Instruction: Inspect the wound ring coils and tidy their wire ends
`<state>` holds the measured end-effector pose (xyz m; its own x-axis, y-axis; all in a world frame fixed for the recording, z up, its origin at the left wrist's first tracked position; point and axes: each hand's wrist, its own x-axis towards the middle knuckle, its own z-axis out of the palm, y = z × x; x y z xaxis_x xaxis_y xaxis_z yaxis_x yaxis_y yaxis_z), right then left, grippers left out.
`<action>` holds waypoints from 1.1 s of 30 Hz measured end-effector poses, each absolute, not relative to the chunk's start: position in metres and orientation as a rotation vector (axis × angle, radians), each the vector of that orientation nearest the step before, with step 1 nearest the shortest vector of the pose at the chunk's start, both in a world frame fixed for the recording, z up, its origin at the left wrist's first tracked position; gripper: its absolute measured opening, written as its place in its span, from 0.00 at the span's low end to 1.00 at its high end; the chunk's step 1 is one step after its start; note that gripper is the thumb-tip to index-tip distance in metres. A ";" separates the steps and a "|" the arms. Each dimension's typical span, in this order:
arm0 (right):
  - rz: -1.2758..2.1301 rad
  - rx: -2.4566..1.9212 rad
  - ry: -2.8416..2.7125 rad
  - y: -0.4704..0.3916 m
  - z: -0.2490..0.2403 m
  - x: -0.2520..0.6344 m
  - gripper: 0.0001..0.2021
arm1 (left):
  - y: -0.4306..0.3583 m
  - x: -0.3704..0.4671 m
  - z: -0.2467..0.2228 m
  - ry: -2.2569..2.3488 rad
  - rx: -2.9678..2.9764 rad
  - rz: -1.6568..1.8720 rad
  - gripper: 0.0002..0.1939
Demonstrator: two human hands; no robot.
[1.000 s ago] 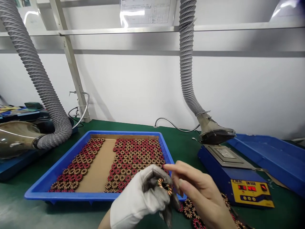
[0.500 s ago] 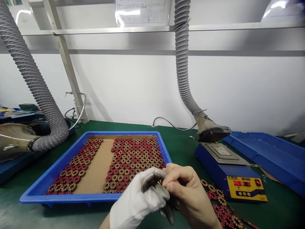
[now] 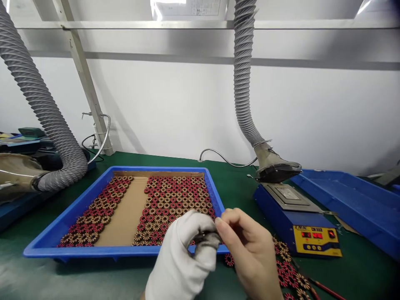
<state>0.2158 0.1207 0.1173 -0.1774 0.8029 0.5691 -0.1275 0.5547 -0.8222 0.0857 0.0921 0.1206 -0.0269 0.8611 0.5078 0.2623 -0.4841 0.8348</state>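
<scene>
My left hand (image 3: 187, 254), in a white glove with dirty dark fingertips, is curled closed in front of the blue tray's near right corner. My bare right hand (image 3: 250, 252) pinches against the left fingertips. Whatever sits between the fingers is too small and too covered to make out. Behind both hands lies the blue tray (image 3: 93, 251), holding rows of small round wound coils (image 3: 178, 200) in red and copper colours. One loose red coil (image 3: 229, 260) rests on the table just under my right hand. More coils (image 3: 286, 271) lie to the right of that hand.
A blue heating unit (image 3: 317, 241) with a yellow panel stands at the right, beneath a fume hose nozzle (image 3: 278, 168). Beyond it is another blue tray (image 3: 350, 200). Red-handled tools (image 3: 325, 287) lie at lower right. A second grey hose (image 3: 46, 100) hangs at the left.
The view has tilted slightly downward. Both hands have turned a little and stay together at the fingertips; the left glove is curled more upright, and the loose coil below now shows.
</scene>
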 end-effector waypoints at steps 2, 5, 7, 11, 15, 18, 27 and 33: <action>1.268 -0.497 -1.372 0.124 0.117 0.215 0.15 | 0.091 0.084 0.115 1.246 1.952 1.613 0.08; 1.248 -0.341 -1.301 0.128 0.116 0.218 0.15 | 0.089 0.079 0.111 1.271 2.068 1.635 0.11; 0.984 -0.351 -1.450 0.128 0.115 0.222 0.08 | 0.088 0.077 0.110 1.281 2.081 1.620 0.13; 0.618 -0.296 -1.722 0.128 0.116 0.229 0.16 | 0.088 0.076 0.114 1.283 2.084 1.636 0.11; 0.490 -0.256 -1.830 0.131 0.120 0.231 0.19 | 0.091 0.080 0.119 1.270 2.057 1.828 0.12; 0.353 -0.257 -1.871 0.132 0.122 0.229 0.17 | 0.092 0.081 0.120 1.278 2.133 1.811 0.12; 1.219 -0.522 -1.642 0.124 0.118 0.224 0.19 | 0.087 0.073 0.126 1.619 2.704 1.675 0.05; 0.626 -0.371 -1.667 0.130 0.114 0.227 0.10 | 0.089 0.073 0.120 1.477 2.352 1.751 0.10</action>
<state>0.2274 0.1296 0.1138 -0.1936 0.5662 0.8012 -0.1006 0.8009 -0.5903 0.0726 0.0893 0.1203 0.0316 0.5661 0.8237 0.7165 -0.5874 0.3762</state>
